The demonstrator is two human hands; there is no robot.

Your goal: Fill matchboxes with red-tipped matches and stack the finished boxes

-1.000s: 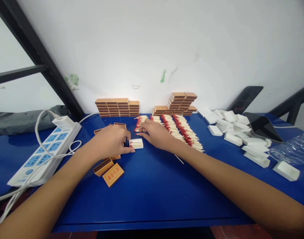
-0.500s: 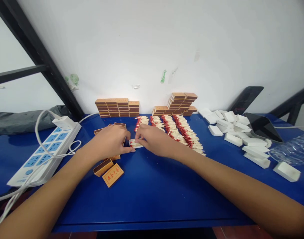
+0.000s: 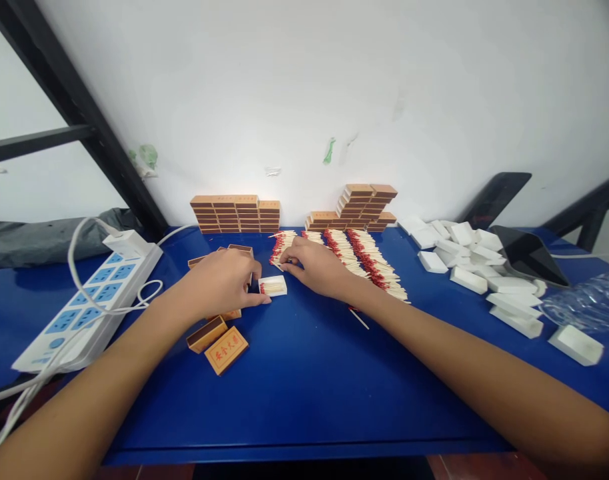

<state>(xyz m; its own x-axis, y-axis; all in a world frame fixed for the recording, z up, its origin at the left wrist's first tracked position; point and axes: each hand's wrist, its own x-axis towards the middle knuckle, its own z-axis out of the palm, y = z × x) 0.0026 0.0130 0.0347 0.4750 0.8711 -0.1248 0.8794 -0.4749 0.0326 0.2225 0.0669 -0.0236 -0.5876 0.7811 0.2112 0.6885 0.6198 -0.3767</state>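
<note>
My left hand point(image 3: 222, 280) is closed at the left end of a small white matchbox tray point(image 3: 279, 285), its thumb along the near side. Several red-headed matches point(image 3: 270, 289) lie inside that tray. Just beyond its right end, my right hand point(image 3: 312, 267) pinches at the near edge of the leftmost row of matches point(image 3: 283, 245); a match tip shows at its fingertips. Under and beside the left hand are orange matchbox sleeves, partly hidden. Nearer me lie an open sleeve point(image 3: 207, 335) and another sleeve point(image 3: 226, 350) with red lettering.
Stacked matchboxes point(image 3: 234, 215) stand against the wall, with a second stack point(image 3: 362, 208) further right. White trays point(image 3: 464, 250) are heaped at right, near a black phone-like object point(image 3: 529, 257) and a clear bottle point(image 3: 584, 300). A corded power strip point(image 3: 92, 300) lies left.
My right hand has moved from above the tray up and right to the leftmost match row, uncovering the tray. A loose match now shows below my right forearm. My left hand stays put.
</note>
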